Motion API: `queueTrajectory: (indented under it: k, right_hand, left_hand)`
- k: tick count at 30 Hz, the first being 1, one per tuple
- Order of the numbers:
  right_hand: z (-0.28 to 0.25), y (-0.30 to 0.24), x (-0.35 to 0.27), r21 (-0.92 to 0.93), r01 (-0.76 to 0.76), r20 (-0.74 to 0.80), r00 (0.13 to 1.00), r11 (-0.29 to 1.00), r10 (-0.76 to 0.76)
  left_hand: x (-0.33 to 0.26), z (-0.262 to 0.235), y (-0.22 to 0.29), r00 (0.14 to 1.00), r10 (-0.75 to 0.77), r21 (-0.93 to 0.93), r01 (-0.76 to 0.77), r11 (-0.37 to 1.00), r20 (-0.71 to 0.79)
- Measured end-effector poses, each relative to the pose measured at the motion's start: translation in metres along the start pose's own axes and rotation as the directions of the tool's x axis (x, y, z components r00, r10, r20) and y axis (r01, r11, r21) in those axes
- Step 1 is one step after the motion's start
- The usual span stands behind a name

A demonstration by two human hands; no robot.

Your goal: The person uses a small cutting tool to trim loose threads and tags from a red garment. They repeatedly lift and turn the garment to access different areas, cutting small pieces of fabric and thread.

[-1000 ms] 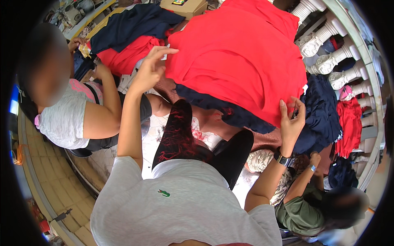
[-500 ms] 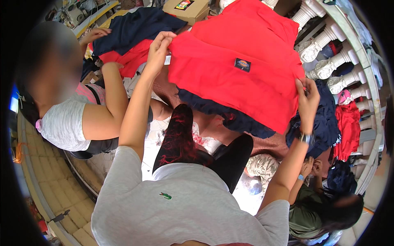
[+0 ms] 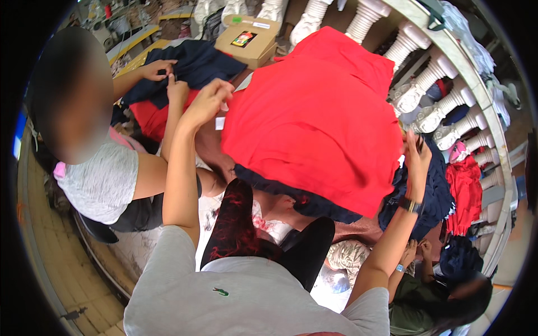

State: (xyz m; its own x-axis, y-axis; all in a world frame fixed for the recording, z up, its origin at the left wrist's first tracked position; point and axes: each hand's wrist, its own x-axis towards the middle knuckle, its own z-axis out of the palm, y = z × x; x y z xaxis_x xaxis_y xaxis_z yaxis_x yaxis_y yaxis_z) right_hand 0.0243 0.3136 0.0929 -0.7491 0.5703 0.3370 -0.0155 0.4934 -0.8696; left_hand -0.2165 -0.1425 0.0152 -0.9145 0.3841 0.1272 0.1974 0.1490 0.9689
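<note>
Hands stretch a red garment (image 3: 319,123) wide, far above the lap: the left hand (image 3: 206,102) pinches its far left corner beside a small white tag (image 3: 219,122), and the right hand (image 3: 416,162) grips the right edge, fingertips hidden behind cloth. Dark blue fabric (image 3: 314,204) beneath is mostly covered.

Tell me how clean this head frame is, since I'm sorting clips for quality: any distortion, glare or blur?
Head view: strong fisheye bending, with the row of white balusters curving along the rim and black corners around the circle; even daylight, no harsh glare; the red garment held between left hand and right hand is sharp; only the co-worker's face area is blurred.
</note>
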Motion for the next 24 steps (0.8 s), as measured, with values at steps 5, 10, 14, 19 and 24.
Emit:
queueTrajectory:
  k: [5,10,14,19,24]
  right_hand:
    - [0.009,0.075,0.118,-0.470,-0.075,-0.050,0.997,0.879,0.058]
    - [0.036,0.078,0.140,-0.450,-0.134,-0.082,0.991,0.883,0.108]
    - [0.024,0.076,0.142,-0.316,-0.039,-0.082,0.997,0.948,0.014]
    - [0.009,-0.023,0.096,-0.124,-0.121,0.102,0.986,0.985,0.134]
    - [-0.057,-0.126,0.027,0.465,0.359,-0.094,0.929,0.810,-0.357]
  left_hand:
    - [0.137,0.030,-0.035,0.984,-0.038,0.227,0.077,0.971,-0.173]
    - [0.182,0.058,-0.056,0.973,-0.232,0.081,0.233,0.969,-0.020]
    - [0.200,0.054,-0.054,0.988,-0.113,0.195,0.133,0.972,-0.107]
    - [0.203,-0.025,-0.050,0.981,0.022,0.493,-0.116,0.862,0.192]
    - [0.159,-0.047,0.121,0.873,0.416,0.135,-0.394,0.909,-0.253]
